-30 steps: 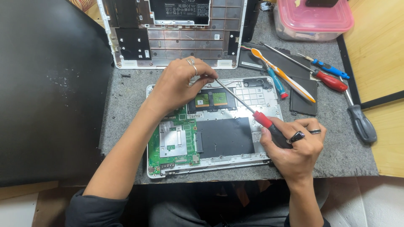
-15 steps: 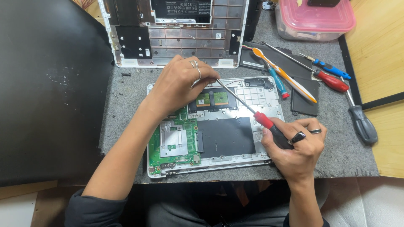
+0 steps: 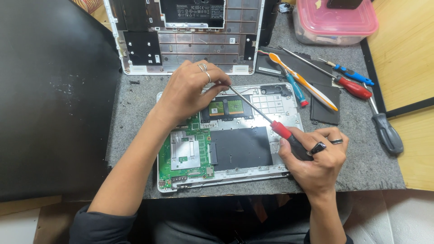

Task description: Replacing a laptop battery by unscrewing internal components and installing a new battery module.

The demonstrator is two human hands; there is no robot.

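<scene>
An opened white laptop base (image 3: 289, 168) lies on a grey felt mat, with a green circuit board (image 3: 185, 156) at its left and a black panel (image 3: 242, 147) in the middle. My right hand (image 3: 318, 160) grips the red and black handle of a long screwdriver (image 3: 282, 131). Its thin shaft slants up and left to the top edge of the base. There my left hand (image 3: 190, 90), with rings on two fingers, pinches the shaft near its tip. The tip itself is hidden under my fingers.
The removed bottom cover (image 3: 185, 36) stands at the back. To the right lie a toothbrush (image 3: 303, 81), several screwdrivers (image 3: 357, 88) and a dark flat panel (image 3: 325, 90). A pink-lidded plastic box (image 3: 337, 22) sits at the far right. A black sheet (image 3: 49, 99) covers the left side.
My left hand has shifted slightly up along the top edge of the base with the screwdriver tip. The right hand has barely moved.
</scene>
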